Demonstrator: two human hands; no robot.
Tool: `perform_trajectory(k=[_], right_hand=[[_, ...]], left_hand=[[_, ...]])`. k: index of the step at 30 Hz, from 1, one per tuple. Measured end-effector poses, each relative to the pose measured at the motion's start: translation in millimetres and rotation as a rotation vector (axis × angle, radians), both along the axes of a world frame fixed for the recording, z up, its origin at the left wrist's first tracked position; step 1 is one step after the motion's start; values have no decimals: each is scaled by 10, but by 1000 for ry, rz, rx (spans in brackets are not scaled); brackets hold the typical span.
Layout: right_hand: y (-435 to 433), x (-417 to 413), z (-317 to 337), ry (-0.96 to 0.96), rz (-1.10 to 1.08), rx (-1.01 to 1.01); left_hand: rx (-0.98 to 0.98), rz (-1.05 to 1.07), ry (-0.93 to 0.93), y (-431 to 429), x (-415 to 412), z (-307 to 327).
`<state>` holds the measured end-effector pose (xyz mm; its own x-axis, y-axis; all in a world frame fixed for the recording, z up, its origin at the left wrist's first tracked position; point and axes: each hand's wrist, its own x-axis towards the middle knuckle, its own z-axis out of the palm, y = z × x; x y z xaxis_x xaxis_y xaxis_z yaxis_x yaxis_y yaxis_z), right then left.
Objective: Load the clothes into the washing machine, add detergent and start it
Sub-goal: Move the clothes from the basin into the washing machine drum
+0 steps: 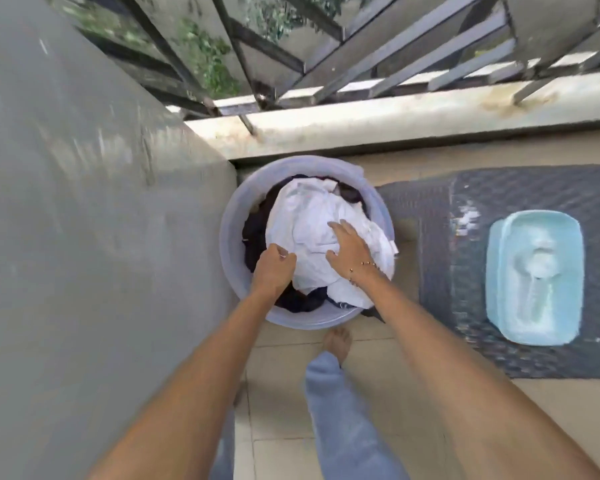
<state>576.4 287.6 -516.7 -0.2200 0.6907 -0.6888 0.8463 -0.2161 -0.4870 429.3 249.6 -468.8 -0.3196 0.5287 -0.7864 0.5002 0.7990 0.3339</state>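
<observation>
A round grey-blue tub [232, 216] stands on the floor in a corner, filled with a white garment [312, 216] on top of dark clothes [257, 233]. My left hand [272, 268] reaches into the tub at the white garment's left edge, fingers curled down into the cloth. My right hand [350, 249] lies spread on top of the white garment, fingers straight. A light blue tub of white detergent powder [534, 282] with a scoop in it sits on a dark mat to the right. No washing machine is in view.
A grey wall [94, 237] runs along the left. A low ledge [395, 123] with a metal railing closes the far side. The dark mat [437, 254] has spilled powder on it. My foot [338, 342] stands on tiled floor just before the tub.
</observation>
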Motion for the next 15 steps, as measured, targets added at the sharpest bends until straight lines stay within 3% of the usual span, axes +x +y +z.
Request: perform_trajectory(k=[3,7,10,13,15], right_hand=[[-30,-84,-279,-27,52,-30],[-12,-169,-443,-129,12,173],[21,-183,-401,-151,30,219],[-96,-249,-180,-66,-4,300],[-259,-330,4,45,-45,331]], left_hand=[[-20,68,-44,-53,1,-203],[-44,183,-112,-95,25,-314],[-55,293,-146,-97,44,-316],[-76,458,-183,-48,11,-243],[-150,603,-318,20,-31,-171]])
